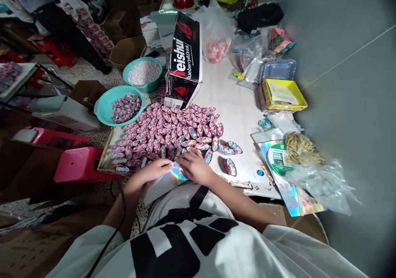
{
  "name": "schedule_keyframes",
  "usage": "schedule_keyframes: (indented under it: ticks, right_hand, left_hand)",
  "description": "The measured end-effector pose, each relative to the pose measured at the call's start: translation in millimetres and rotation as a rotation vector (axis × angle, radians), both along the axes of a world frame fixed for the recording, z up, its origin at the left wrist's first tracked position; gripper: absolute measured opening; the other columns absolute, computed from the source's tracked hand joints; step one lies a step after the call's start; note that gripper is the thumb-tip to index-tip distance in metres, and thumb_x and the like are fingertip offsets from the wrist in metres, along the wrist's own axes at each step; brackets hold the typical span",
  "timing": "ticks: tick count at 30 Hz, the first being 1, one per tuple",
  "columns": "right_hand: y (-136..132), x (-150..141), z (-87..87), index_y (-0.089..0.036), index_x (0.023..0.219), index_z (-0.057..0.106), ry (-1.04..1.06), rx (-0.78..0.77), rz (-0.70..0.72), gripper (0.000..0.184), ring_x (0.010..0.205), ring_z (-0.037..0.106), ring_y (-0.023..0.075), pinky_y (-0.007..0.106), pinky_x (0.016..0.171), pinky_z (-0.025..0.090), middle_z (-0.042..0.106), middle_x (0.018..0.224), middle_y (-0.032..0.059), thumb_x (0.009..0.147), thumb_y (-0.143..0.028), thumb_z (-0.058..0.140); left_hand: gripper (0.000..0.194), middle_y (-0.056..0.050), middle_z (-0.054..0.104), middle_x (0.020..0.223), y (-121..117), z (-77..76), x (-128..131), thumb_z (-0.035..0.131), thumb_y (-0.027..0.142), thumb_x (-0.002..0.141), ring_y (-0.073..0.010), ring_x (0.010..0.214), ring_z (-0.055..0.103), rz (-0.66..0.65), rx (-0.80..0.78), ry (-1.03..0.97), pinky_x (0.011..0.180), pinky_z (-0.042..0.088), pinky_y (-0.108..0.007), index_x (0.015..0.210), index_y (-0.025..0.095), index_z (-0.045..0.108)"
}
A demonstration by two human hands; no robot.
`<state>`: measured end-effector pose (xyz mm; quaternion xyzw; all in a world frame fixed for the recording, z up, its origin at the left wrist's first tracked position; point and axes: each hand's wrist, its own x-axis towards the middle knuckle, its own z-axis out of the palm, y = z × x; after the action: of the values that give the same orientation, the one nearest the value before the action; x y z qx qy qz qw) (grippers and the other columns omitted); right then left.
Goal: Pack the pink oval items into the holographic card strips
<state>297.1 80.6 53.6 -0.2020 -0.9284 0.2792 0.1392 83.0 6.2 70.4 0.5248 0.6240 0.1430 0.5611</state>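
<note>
evidently, the left hand (158,168) clamps its grip on the shiny sheet (167,183); the right hand (198,168) touches it, closure unclear; light, even tension should prevent creases.

The left hand (154,170) pinches with its fingers pointing in toward the right hand (196,168). The right hand is just beside that grip, palm down, fingers bent, with its fingertips partly hidden. The left arm (131,197) slants back and left from the grip. The right arm (244,206) slants back and right. Both forearms are bare.
</note>
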Motion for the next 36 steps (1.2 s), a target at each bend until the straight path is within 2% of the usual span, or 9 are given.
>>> schedule_keyframes:
  ticks: [5, 10, 15, 19, 21, 26, 29, 36]
  right_hand:
    - [-12.4, -24.3, -1.5, -0.024, 0.133, 0.056, -0.025, 0.063, -0.057, 0.039, 0.119, 0.052, 0.027, 0.051, 0.105, 0.03, 0.062, 0.128, 0.0128, 0.094, -0.023, 0.051]
    - [-24.6, -60.4, -2.9, -0.025, 0.126, 0.062, -0.01, 0.056, -0.192, 0.036, 0.124, 0.049, 0.0261, 0.049, 0.105, 0.032, 0.06, 0.13, 0.0109, 0.091, -0.018, 0.055]
    - [-43.0, -97.9, -5.6, -0.024, 0.115, 0.067, -0.026, -0.043, -0.33, 0.037, 0.123, 0.048, 0.0258, 0.045, 0.102, 0.037, 0.056, 0.131, 0.0107, 0.084, -0.007, 0.055]
    - [-59.3, -117.8, -6.3, -0.023, 0.097, 0.07, -0.022, -0.107, -0.442, 0.022, 0.121, 0.048, 0.0257, 0.043, 0.1, 0.04, 0.056, 0.129, 0.0098, 0.083, -0.011, 0.058]
    - [-65.5, -122.6, -5.0, -0.024, 0.098, 0.07, -0.013, -0.121, -0.502, 0.02, 0.118, 0.05, 0.0257, 0.044, 0.098, 0.041, 0.058, 0.125, 0.0095, 0.085, -0.014, 0.057]
    - [-68.8, -132.8, 4.6, -0.025, 0.125, 0.059, -0.031, -0.106, -0.605, 0.038, 0.118, 0.05, 0.0265, 0.046, 0.101, 0.038, 0.06, 0.125, 0.0104, 0.088, -0.02, 0.058]
    - [-63.2, -141.9, 9.6, -0.024, 0.134, 0.053, -0.087, -0.098, -0.631, 0.046, 0.115, 0.051, 0.0269, 0.045, 0.101, 0.036, 0.06, 0.123, 0.0111, 0.088, -0.024, 0.06]
    - [-52.4, -146.3, 6.7, -0.025, 0.11, 0.071, -0.11, -0.021, -0.598, 0.022, 0.095, 0.057, 0.0204, 0.037, 0.09, 0.036, 0.065, 0.1, 0.0068, 0.093, -0.03, 0.058]
  left_hand:
    - [0.038, -0.006, 0.07, 0.094, 5.8, -16.2, -33.7, 0.054, 0.049, 0.083, -0.0208, 0.09, 0.06, 0.013, -0.015, -0.104, 0.082, 0.047, -0.029, 0.09, 0.014, 0.069]
    - [0.035, -0.005, 0.069, 0.088, 19.6, -22.1, -70.3, 0.056, 0.047, 0.081, -0.0181, 0.083, 0.059, -0.054, -0.03, -0.178, 0.078, 0.046, -0.027, 0.085, 0.014, 0.067]
    - [0.032, -0.003, 0.07, 0.087, 27.0, -18.6, -107.1, 0.057, 0.042, 0.081, -0.017, 0.081, 0.058, -0.128, 0.017, -0.168, 0.076, 0.046, -0.024, 0.087, 0.014, 0.07]
    - [0.031, 0.001, 0.07, 0.084, 31.6, -11.2, -134.5, 0.052, 0.04, 0.086, -0.0152, 0.082, 0.058, -0.157, 0.088, -0.19, 0.074, 0.045, -0.019, 0.087, 0.015, 0.07]
    - [0.03, 0.003, 0.07, 0.082, 35.0, -8.7, -144.6, 0.051, 0.039, 0.087, -0.0144, 0.08, 0.057, -0.189, 0.076, -0.199, 0.072, 0.044, -0.018, 0.087, 0.015, 0.07]
    - [0.032, 0.0, 0.069, 0.086, 42.0, -11.6, -151.2, 0.052, 0.042, 0.086, -0.0157, 0.083, 0.057, -0.327, 0.069, -0.218, 0.076, 0.044, -0.021, 0.088, 0.015, 0.069]
    - [0.035, -0.001, 0.065, 0.079, 43.8, -18.5, -147.1, 0.053, 0.047, 0.084, -0.0156, 0.074, 0.055, -0.386, 0.035, -0.163, 0.068, 0.044, -0.024, 0.081, 0.014, 0.065]
    - [0.034, -0.001, 0.065, 0.08, 51.8, -30.5, -145.7, 0.055, 0.048, 0.081, -0.0171, 0.079, 0.055, -0.486, 0.047, -0.212, 0.073, 0.045, -0.026, 0.082, 0.016, 0.065]
